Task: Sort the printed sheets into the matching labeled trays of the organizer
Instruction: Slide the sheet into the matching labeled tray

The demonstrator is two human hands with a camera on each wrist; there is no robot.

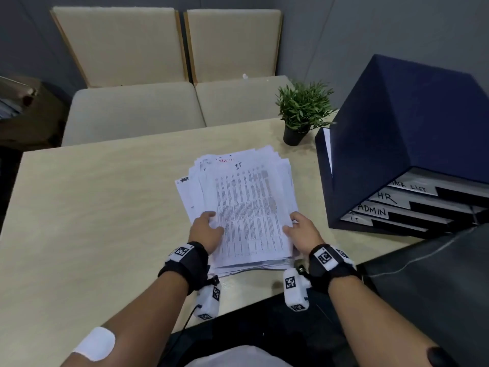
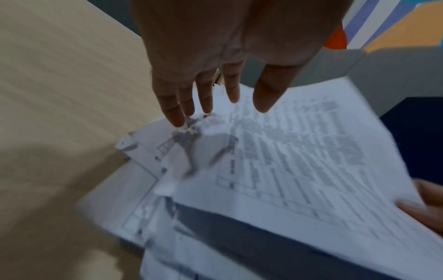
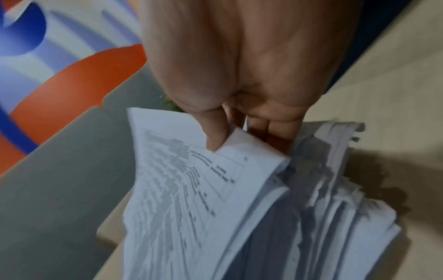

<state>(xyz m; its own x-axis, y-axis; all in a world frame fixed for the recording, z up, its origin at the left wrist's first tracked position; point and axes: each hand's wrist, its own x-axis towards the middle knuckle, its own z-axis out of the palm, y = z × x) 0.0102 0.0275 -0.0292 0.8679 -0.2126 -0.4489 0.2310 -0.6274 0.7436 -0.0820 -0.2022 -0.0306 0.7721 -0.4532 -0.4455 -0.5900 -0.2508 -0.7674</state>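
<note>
A loose stack of printed sheets (image 1: 194,192) lies in the middle of the table. Its top sheet (image 1: 248,207) is a dense table with "IT" handwritten at the head. My right hand (image 1: 292,223) pinches the near right edge of the top few sheets (image 3: 191,189), thumb on top and fingers under, lifting them off the stack (image 3: 335,189). My left hand (image 1: 211,221) rests with straight fingers (image 2: 172,113) on the stack's left edge. The dark blue organizer (image 1: 397,115) stands at the right, its trays labelled TASK LIST (image 1: 410,185), HR (image 1: 386,197), ADMIN (image 1: 371,210) and IT (image 1: 354,219).
A small potted plant (image 1: 301,112) stands between the stack and the organizer. Two beige chairs (image 1: 132,109) face the table's far edge. A dark flat object (image 1: 436,287) lies at the near right corner. The wooden table (image 1: 92,207) stretches bare to the left.
</note>
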